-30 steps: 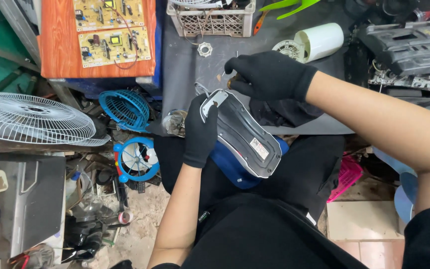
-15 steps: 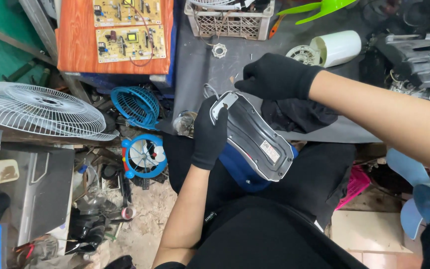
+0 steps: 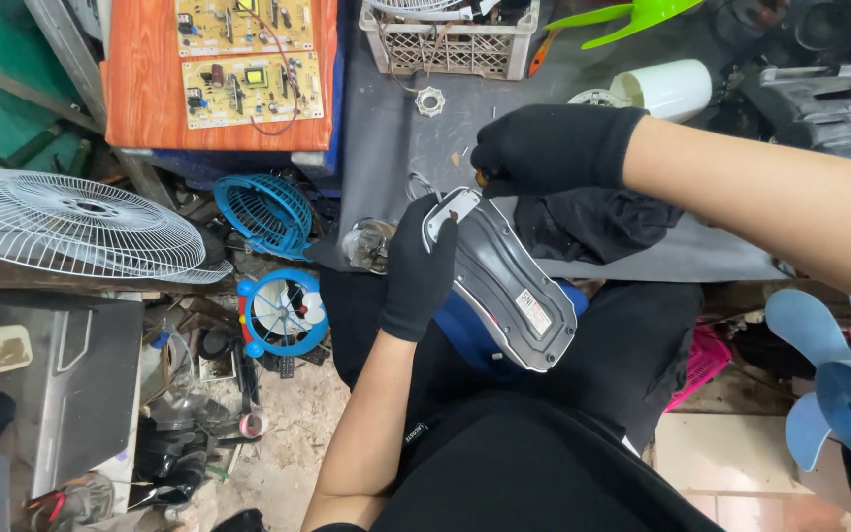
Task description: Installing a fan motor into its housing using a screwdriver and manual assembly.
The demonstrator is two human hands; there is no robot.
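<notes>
A dark grey, elongated plastic housing [image 3: 506, 281], apparently a fan base cover with a small label, is held tilted over the lap, in the middle of the scene. It is gripped along its left edge by the gloved left hand [image 3: 418, 268], whose fingers are wrapped around the rim near the far end. The gloved right hand [image 3: 547, 150] is closed above the far tip of the housing; a slim tool seems to be pinched in it, though this cannot be made out clearly. Compared with a second ago, the housing has been kept at the same tilt and in the same grip, and the right hand has stayed at the far tip, so work at that end appears to be continuing. Beyond lies a grey mat [image 3: 396, 148]; farther off are a circuit board [image 3: 243, 87] on an orange panel [image 3: 140, 89] and a white crate [image 3: 450, 44]. To the left stand a white fan guard [image 3: 71, 227] and a blue fan grille [image 3: 266, 212]; pale blue fan blades [image 3: 839, 374] lie at the right.
</notes>
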